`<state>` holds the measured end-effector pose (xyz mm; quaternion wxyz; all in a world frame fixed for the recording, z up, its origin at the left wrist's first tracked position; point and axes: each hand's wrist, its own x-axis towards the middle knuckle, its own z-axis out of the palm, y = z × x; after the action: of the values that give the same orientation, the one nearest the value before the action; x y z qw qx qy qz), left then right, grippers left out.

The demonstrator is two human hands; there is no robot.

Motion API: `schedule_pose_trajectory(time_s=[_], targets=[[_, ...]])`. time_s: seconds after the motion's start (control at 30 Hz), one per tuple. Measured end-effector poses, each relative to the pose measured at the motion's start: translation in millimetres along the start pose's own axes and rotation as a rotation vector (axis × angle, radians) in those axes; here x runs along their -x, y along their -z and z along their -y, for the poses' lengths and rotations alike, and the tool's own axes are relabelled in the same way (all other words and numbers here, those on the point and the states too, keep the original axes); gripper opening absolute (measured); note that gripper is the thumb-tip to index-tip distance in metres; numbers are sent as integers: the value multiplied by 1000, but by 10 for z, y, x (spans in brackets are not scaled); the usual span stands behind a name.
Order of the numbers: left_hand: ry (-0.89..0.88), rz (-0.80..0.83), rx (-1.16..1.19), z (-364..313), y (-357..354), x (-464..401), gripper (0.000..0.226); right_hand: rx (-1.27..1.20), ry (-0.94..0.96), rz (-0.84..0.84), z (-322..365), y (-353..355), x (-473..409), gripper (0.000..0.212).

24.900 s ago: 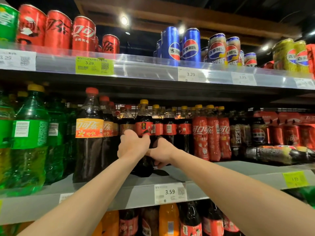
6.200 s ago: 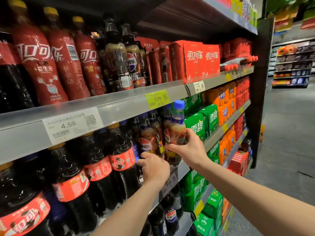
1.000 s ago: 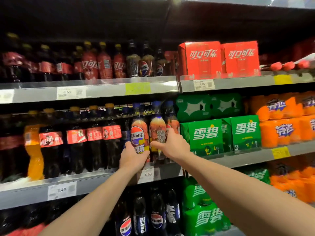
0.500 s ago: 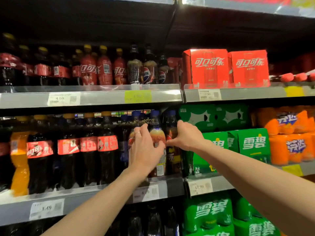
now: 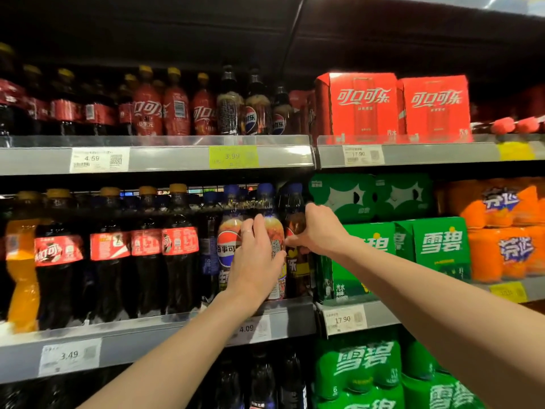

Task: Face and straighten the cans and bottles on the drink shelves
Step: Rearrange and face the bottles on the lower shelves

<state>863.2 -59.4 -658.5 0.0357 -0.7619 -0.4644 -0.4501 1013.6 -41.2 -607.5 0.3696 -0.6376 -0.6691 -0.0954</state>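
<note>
The Pepsi bottles stand in a front row on the middle shelf (image 5: 177,323), just left of the green Sprite packs (image 5: 436,249), apparently so their labels face the aisle. The left hand (image 5: 256,261) wraps loosely round the middle Pepsi bottle (image 5: 275,228), whose barcode side faces out. The right hand (image 5: 318,228) pinches the right Pepsi bottle (image 5: 296,270) at its shoulder, likely to twist it.

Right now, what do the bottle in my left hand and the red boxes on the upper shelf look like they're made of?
Bottle held by the left hand: likely clear glossy plastic, dark drink showing through above a printed wrap label. Red boxes: probably matte printed cardboard, with folded edges and flat faces.
</note>
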Motion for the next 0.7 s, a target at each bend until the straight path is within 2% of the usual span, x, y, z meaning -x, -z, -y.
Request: schedule_pose_trajectory(time_s=[0.27, 0.6, 0.67, 0.7], targets=[[-37, 38, -11, 17, 38, 34, 83, -92, -58, 32, 5, -6, 60, 58], [-5, 35, -58, -41, -42, 53, 82, -139, -96, 109, 59, 55, 108, 37], [-10, 59, -19, -52, 34, 97, 80, -166, -139, 80, 130, 64, 130, 44], [-16, 56, 16, -54, 83, 125, 77, -134, -140, 12, 160, 61, 135, 50]])
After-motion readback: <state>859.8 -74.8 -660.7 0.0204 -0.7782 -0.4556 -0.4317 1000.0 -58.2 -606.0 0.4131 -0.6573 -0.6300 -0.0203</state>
